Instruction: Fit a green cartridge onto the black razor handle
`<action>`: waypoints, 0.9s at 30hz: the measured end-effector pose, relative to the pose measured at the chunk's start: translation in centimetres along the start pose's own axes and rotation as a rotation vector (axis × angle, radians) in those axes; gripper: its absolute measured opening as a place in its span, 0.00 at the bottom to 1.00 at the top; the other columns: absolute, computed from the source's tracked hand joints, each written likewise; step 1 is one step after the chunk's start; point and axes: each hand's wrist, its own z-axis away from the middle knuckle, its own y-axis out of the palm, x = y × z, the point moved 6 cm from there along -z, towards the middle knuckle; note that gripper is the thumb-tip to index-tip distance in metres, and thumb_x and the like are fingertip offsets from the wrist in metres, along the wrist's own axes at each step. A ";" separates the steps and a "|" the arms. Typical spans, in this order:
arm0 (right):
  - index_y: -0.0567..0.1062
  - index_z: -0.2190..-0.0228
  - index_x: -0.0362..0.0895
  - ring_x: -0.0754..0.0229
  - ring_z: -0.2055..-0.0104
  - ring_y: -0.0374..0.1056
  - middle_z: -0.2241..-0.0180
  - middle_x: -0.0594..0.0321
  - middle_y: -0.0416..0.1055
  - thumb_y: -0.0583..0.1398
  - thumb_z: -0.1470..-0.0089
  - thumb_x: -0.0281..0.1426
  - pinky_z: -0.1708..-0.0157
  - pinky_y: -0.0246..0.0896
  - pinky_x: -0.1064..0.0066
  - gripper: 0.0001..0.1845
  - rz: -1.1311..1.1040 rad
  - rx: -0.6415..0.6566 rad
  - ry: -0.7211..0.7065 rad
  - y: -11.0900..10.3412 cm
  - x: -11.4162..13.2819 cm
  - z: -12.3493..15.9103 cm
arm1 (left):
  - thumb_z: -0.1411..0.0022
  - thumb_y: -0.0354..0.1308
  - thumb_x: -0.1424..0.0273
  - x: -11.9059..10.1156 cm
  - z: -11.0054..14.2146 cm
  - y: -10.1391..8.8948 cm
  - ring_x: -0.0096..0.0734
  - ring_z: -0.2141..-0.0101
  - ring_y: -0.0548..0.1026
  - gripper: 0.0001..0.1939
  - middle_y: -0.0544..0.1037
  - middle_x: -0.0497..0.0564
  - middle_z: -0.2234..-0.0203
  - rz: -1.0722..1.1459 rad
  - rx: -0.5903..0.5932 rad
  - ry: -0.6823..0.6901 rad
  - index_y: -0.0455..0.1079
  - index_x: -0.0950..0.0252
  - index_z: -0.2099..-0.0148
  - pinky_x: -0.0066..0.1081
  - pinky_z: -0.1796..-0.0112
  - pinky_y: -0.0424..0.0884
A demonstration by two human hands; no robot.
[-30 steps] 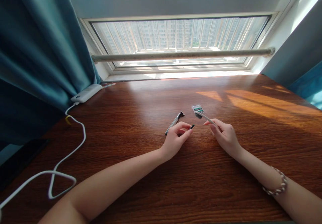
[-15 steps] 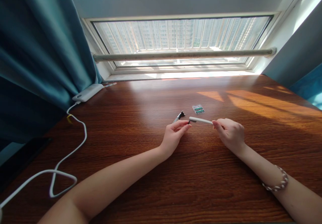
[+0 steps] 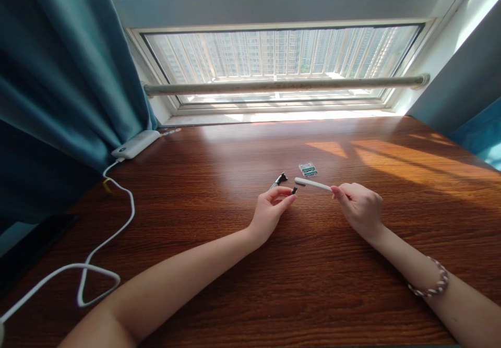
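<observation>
Since half a second ago, the toothbrush has shifted slightly: its head, which overlapped the small black razor cartridge in the view, now sits just above and beside it, with a narrow gap visible between them.

Left hand: thumb and index finger are pinched together at the tips, nearly closed, with the razor cartridge held between them. The cartridge is tilted and projects upward from the fingertips.

Right hand: thumb and fingers are closed around the end of the white toothbrush handle. The brush extends toward the left hand, nearly level, dark bristles facing down.

Razor handle: lies on the wooden table behind the left hand, which hides its lower part; its black forked end points away from the person.

Clear blister pack: lies flat on the table beyond the brush head, with green-marked pieces inside.

White power bank: rests at the far left of the table, connected to a white cable, beside the blue curtain.
</observation>
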 end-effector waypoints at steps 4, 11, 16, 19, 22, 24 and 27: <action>0.72 0.81 0.44 0.63 0.77 0.61 0.82 0.64 0.65 0.47 0.44 0.46 0.76 0.45 0.73 0.26 -0.170 0.045 0.041 0.1 0.0 0.0 | 0.52 0.61 0.65 0.0 0.1 0.0 0.26 0.70 0.73 0.11 0.76 0.49 0.70 -0.072 0.004 -0.001 0.71 0.67 0.67 0.26 0.66 0.67; 0.73 0.65 0.47 0.66 0.78 0.54 0.79 0.69 0.58 0.61 0.55 0.43 0.77 0.51 0.74 0.16 -0.697 0.233 0.109 1.6 1.9 0.4 | 0.49 0.59 0.63 -0.4 0.7 1.0 0.27 0.72 0.72 0.11 0.76 0.50 0.73 -0.381 0.135 0.081 0.71 0.67 0.69 0.26 0.68 0.67; 0.77 0.70 0.48 0.67 0.77 0.57 0.78 0.69 0.58 0.62 0.55 0.38 0.76 0.53 0.74 0.08 -0.650 0.257 -0.001 1.8 3.4 0.9 | 0.49 0.58 0.65 -0.5 1.0 1.4 0.28 0.71 0.72 0.09 0.76 0.50 0.73 -0.511 0.170 0.172 0.71 0.67 0.68 0.27 0.66 0.68; 0.77 0.71 0.48 0.67 0.77 0.58 0.77 0.68 0.60 0.62 0.53 0.36 0.76 0.53 0.75 0.07 -0.608 0.234 -0.037 1.9 3.5 1.3 | 0.48 0.58 0.66 -0.6 1.1 1.5 0.29 0.70 0.72 0.09 0.76 0.51 0.73 -0.570 0.172 0.209 0.71 0.67 0.68 0.28 0.66 0.67; 0.77 0.71 0.49 0.68 0.76 0.60 0.77 0.67 0.62 0.60 0.51 0.35 0.75 0.53 0.76 0.06 -0.543 0.219 -0.074 1.9 3.6 1.5 | 0.48 0.57 0.66 -0.9 1.4 1.7 0.30 0.70 0.71 0.08 0.75 0.51 0.73 -0.632 0.183 0.261 0.71 0.67 0.69 0.28 0.67 0.67; 0.77 0.72 0.48 0.67 0.76 0.61 0.76 0.67 0.63 0.59 0.50 0.35 0.75 0.53 0.76 0.07 -0.497 0.211 -0.099 1.7 3.7 1.5 | 0.49 0.57 0.66 -1.2 1.5 1.8 0.29 0.71 0.70 0.08 0.74 0.51 0.74 -0.654 0.183 0.288 0.71 0.67 0.70 0.28 0.69 0.66; 0.76 0.72 0.47 0.67 0.75 0.62 0.76 0.66 0.65 0.57 0.48 0.33 0.74 0.54 0.77 0.08 -0.436 0.184 -0.171 1.1 4.1 1.6 | 0.49 0.57 0.68 -1.5 1.6 1.8 0.29 0.73 0.70 0.06 0.74 0.50 0.76 -0.660 0.182 0.298 0.71 0.66 0.70 0.27 0.71 0.66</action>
